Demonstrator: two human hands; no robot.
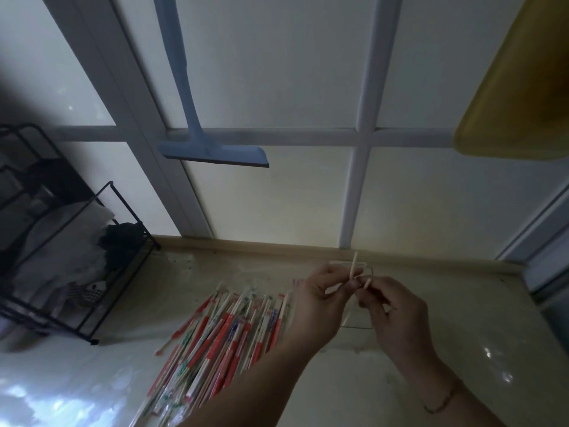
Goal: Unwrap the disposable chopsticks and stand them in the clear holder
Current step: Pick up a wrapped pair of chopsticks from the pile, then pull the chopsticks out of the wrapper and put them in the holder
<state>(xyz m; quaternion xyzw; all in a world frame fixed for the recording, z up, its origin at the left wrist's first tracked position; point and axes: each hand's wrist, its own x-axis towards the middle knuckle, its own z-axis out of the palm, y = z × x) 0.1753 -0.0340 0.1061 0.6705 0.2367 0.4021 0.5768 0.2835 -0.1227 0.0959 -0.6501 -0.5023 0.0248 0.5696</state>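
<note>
Lower centre of the frame: two bare hands meet above a pale glossy worktop [400,380]. The left hand [320,303] pinches a bare pale wooden chopstick [354,268] between thumb and fingertips; the stick points upward, slightly tilted. The right hand [397,309], fingers curled, pinches a second bare wooden stick [367,283], of which only a short tip shows just beside the first. Whether any wrapper remains on either stick cannot be told. Behind and partly hidden by both hands stands the clear rectangular holder [368,268], its thin edges visible above and below the hands. Lower centre-left: a loose heap of red-and-white wrapped disposable chopsticks [221,340] lies on the worktop, touching the left forearm's outline. Left edge: a black wire rack [123,272] with cloths. Upper centre: a blue squeegee [212,149] hangs against the white-framed frosted window [360,137]. Upper right: a yellow plastic tray [517,112].
</note>
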